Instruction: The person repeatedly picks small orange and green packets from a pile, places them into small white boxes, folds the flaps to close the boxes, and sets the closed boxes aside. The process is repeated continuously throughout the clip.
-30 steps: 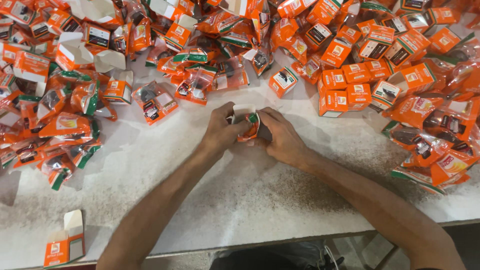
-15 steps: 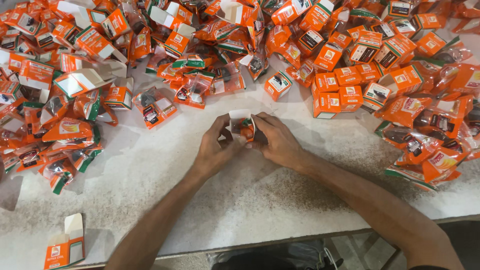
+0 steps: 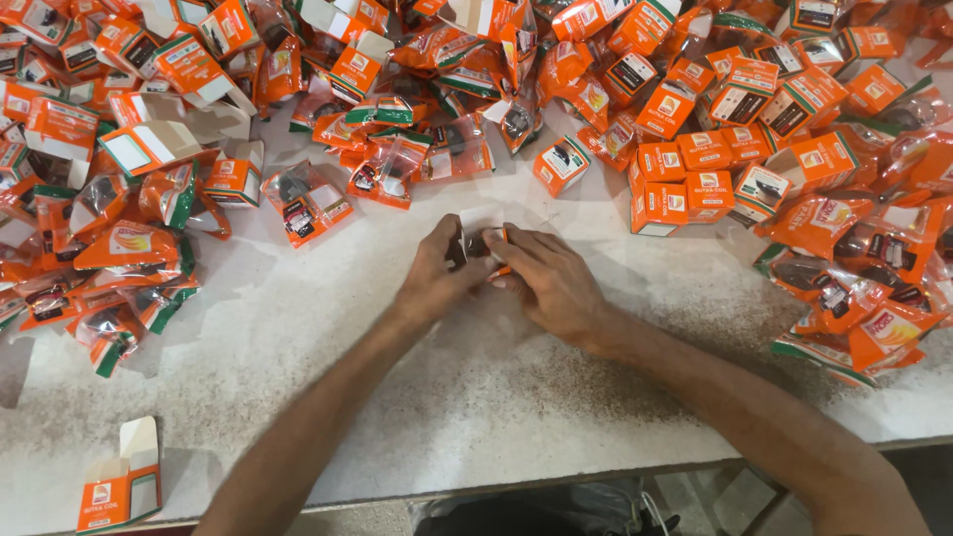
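My left hand (image 3: 437, 276) and my right hand (image 3: 546, 278) meet at the middle of a white speckled table (image 3: 476, 397). Together they grip a small orange and white carton (image 3: 488, 243), its white flap showing between the thumbs. The fingers hide most of the carton, and I cannot tell what is inside it. Both forearms reach in from the near edge.
Several small orange cartons (image 3: 695, 179) stand closed in a cluster at the right. Clear and orange plastic pouches (image 3: 308, 199) lie heaped across the back, left and right. One open carton (image 3: 119, 486) lies at the near left corner. The table's front edge runs along the bottom.
The view has shifted a little, so the heaps sit lower in the frame. My hands stay together on the carton, and its white flap has turned up between my fingers.
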